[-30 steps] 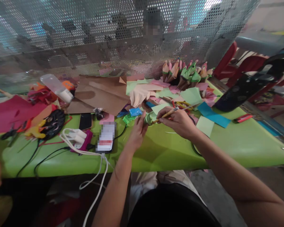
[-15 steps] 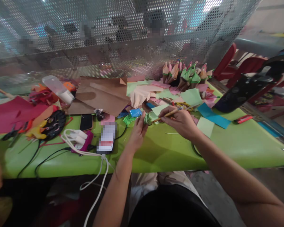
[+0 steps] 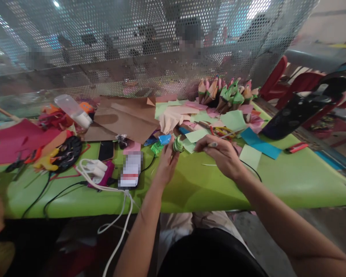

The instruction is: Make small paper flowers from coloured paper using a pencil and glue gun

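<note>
Over the green table (image 3: 207, 184), my left hand (image 3: 167, 161) grips a small rolled green paper piece (image 3: 178, 144) at its fingertips. My right hand (image 3: 220, 152) is closed around a thin brush (image 3: 212, 144) whose handle end points toward the camera; the tip is hidden behind my fingers, close to the green roll. Loose light-green paper sheets (image 3: 196, 135) lie just behind both hands.
A bunch of finished paper cones (image 3: 227, 94) stands at the back. Brown paper (image 3: 127, 117), red sheets (image 3: 14, 138), a bottle (image 3: 72, 110), a phone (image 3: 106, 150), a white charger with cables (image 3: 95, 167), blue paper (image 3: 258, 141) and a black bottle (image 3: 300, 109) crowd the table. A perforated metal screen (image 3: 132, 46) rises behind.
My right hand has turned the brush so its handle end now faces me instead of lying sideways. The green roll has shifted slightly up with my left hand.
</note>
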`<action>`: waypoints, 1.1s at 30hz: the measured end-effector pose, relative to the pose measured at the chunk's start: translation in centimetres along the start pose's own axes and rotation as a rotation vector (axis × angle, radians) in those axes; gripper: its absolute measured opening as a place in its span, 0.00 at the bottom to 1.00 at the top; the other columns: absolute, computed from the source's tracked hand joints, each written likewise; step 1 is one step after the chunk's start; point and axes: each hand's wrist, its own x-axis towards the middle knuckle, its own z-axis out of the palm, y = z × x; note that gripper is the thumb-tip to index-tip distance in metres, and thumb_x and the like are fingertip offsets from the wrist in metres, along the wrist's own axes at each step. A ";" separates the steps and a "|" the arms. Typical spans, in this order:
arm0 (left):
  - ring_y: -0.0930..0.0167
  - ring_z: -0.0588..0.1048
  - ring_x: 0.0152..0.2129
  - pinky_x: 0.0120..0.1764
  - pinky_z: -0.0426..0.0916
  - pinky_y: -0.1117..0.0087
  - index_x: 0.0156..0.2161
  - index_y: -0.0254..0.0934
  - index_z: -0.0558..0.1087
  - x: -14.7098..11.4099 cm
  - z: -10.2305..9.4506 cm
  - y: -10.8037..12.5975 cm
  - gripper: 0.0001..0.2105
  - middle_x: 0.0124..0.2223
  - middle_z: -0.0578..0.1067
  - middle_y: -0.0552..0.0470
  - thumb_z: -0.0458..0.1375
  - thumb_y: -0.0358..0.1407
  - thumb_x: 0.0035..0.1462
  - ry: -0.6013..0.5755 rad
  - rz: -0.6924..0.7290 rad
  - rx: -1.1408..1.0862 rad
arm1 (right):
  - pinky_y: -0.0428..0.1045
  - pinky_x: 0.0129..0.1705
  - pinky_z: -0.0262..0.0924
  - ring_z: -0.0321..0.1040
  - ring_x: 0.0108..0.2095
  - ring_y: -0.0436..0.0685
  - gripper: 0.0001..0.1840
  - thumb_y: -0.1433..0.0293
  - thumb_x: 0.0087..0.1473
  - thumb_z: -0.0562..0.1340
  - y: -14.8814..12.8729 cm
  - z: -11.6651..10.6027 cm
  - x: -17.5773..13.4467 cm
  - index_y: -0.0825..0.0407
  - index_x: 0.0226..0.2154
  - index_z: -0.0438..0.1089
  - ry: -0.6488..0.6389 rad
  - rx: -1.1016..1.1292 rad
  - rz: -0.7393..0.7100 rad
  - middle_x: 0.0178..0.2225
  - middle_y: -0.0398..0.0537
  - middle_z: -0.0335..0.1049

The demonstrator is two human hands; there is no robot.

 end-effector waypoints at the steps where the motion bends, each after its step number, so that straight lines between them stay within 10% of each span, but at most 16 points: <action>1: 0.62 0.63 0.67 0.68 0.59 0.55 0.74 0.44 0.55 0.0 -0.1 0.1 0.29 0.71 0.62 0.39 0.49 0.45 0.72 -0.008 -0.003 0.007 | 0.51 0.37 0.62 0.70 0.33 0.56 0.13 0.73 0.55 0.57 0.2 0.4 0.0 0.49 0.31 0.77 0.003 -0.002 0.001 0.31 0.46 0.74; 33: 0.63 0.65 0.66 0.67 0.60 0.59 0.74 0.44 0.54 -0.1 -0.4 1.7 0.28 0.68 0.64 0.39 0.47 0.44 0.73 -0.099 -0.014 0.077 | 0.49 0.35 0.59 0.73 0.33 0.57 0.07 0.67 0.64 0.65 2.7 2.2 1.1 0.48 0.36 0.80 -0.099 -0.502 -0.148 0.35 0.51 0.78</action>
